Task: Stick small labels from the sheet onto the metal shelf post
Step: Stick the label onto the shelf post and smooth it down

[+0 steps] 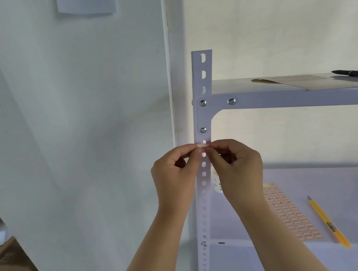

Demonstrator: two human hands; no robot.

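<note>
A pale metal shelf post (203, 117) with a row of slots stands upright in the middle. A small white label with a red border (203, 146) lies across the post just below the lower bolt. My left hand (176, 177) pinches its left end and my right hand (237, 167) pinches its right end, fingertips against the post. The label sheet (289, 212), with rows of red-bordered labels, lies on the lower shelf to the right.
A yellow utility knife (328, 222) lies right of the sheet. The top shelf (233, 86) holds another sheet (309, 80) and a black pen (350, 73). A small jar (216, 183) stands behind the post. A white wall is at left, with cardboard boxes (12, 269) lower left.
</note>
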